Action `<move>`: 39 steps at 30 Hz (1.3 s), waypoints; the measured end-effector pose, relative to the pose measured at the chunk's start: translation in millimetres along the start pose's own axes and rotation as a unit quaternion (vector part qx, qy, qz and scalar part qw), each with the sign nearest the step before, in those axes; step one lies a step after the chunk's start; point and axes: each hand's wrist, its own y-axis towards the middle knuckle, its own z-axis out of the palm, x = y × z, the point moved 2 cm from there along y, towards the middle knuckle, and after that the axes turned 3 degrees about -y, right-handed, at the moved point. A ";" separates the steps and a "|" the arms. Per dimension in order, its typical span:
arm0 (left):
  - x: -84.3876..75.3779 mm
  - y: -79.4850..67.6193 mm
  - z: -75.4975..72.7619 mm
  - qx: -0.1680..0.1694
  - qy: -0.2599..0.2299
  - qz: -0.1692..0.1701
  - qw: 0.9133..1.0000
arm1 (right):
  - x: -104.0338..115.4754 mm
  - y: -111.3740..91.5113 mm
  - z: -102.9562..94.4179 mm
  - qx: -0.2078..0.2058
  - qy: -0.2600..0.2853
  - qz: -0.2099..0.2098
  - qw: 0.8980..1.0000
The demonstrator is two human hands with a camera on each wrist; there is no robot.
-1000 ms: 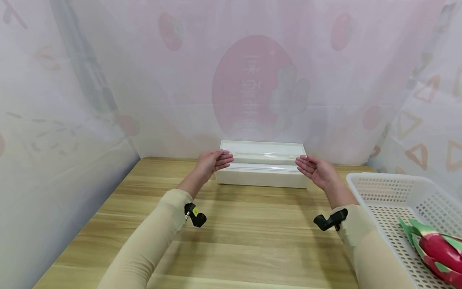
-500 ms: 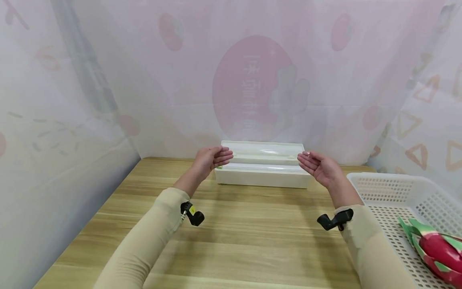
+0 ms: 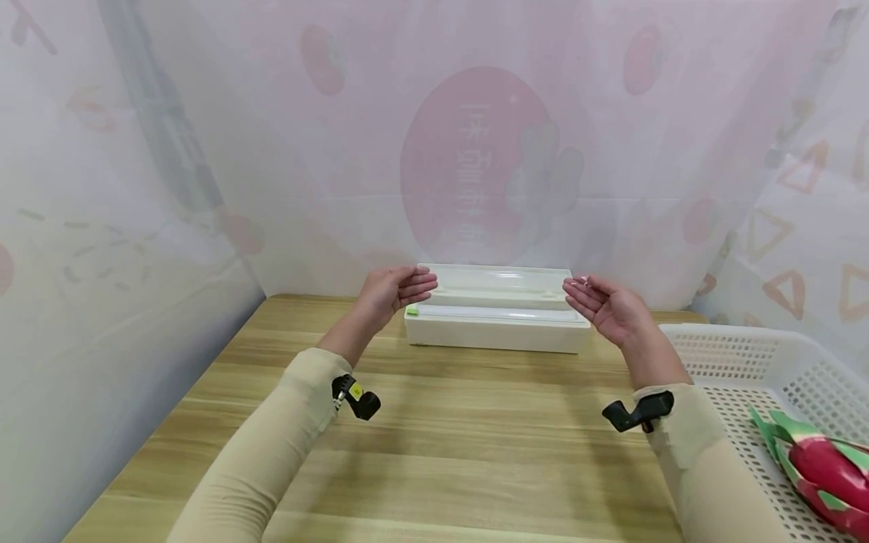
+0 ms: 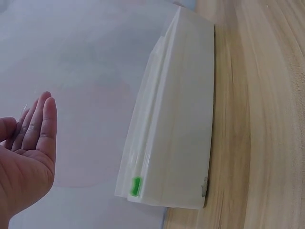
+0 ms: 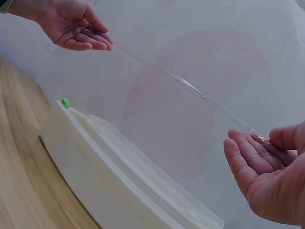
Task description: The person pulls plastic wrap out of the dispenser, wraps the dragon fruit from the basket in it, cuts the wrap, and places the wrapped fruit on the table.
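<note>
A strip of clear cling film stretches between my two hands, its edge glinting in the right wrist view. My left hand pinches one end between thumb and fingers, palm turned inward. At the other end, my right hand pinches the film the same way. Below and behind both hands sits a white cling film dispenser with its lid raised at the back. A small green slider is at the left end of its front edge. In the head view the film itself barely shows.
The dispenser stands at the far edge of the wooden table, against a printed curtain. To the right, a white perforated basket holds a red and green dragon fruit. Small black cameras are strapped to both wrists.
Both hands have risen slightly and drawn a little apart, still holding the film. The green slider, hidden by my left hand before, now shows. The dispenser stays put.
</note>
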 end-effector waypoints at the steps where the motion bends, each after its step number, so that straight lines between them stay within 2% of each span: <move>1: -1.5 -0.8 0.3 0.001 0.000 0.001 1.000 | 0.8 -0.7 1.4 0.001 0.004 0.001 1.000; 8: -13.0 -7.2 3.0 0.015 0.004 0.004 1.000 | 8.3 -8.5 12.2 0.000 0.022 0.009 1.000; 19: -29.2 -15.3 7.1 0.017 -0.006 -0.004 1.000 | 18.0 -14.0 23.5 0.004 0.063 0.027 0.998; 30: -40.8 -25.2 13.3 0.026 -0.008 0.012 1.000 | 25.0 -22.5 31.2 0.032 0.054 -0.002 0.998; 39: -48.5 -37.6 19.0 0.031 -0.014 0.028 0.999 | 26.5 -33.4 40.7 0.039 0.034 -0.031 0.998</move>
